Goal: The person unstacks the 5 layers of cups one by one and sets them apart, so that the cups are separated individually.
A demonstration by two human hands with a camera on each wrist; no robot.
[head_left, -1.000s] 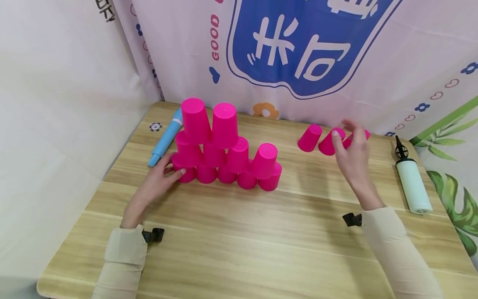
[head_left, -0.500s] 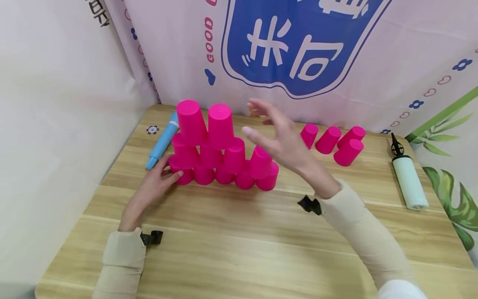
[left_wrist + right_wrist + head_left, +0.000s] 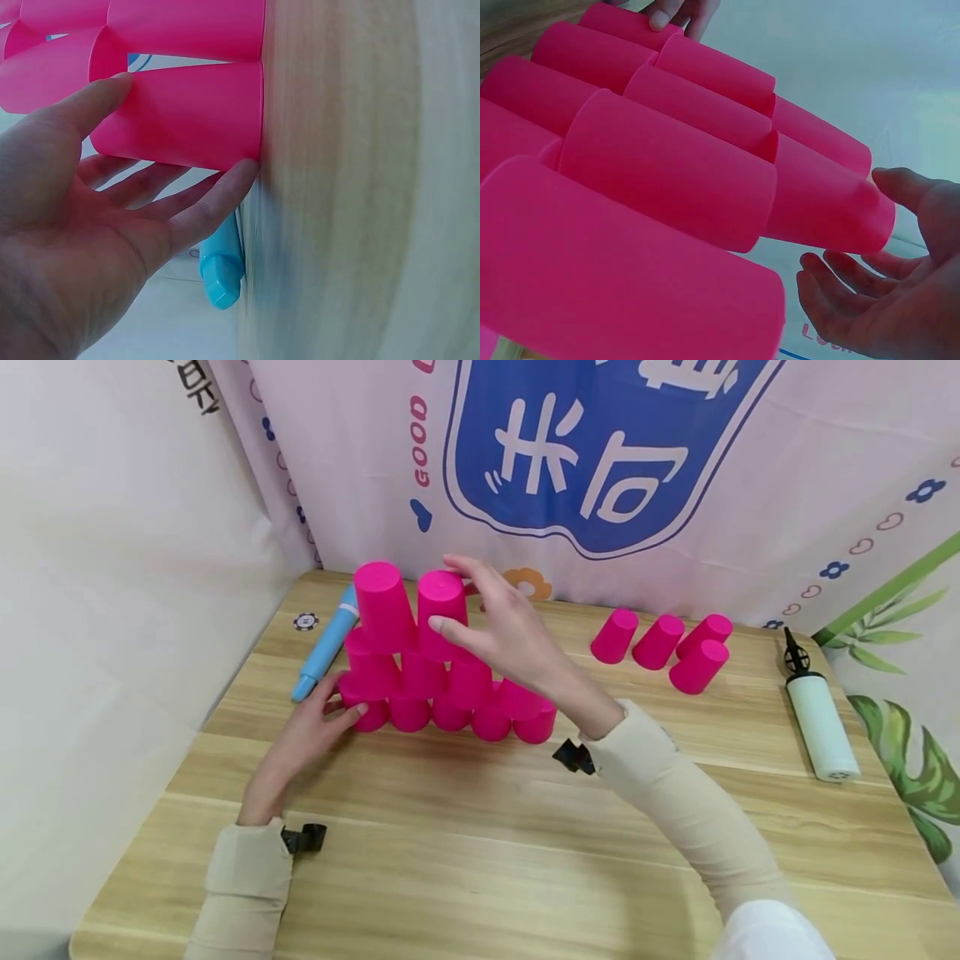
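The right hand, fingers spread around the right-hand top cup of the pink stack, should probably adjust it lightly. The left hand pinches the bottom end cup (bracing without squeezing seems wisest).

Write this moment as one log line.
Left hand: holding bottom row's leftmost pink cup | Right hand: around top row's right pink cup, contact unclear | Four inverted pink cups: apart from stack
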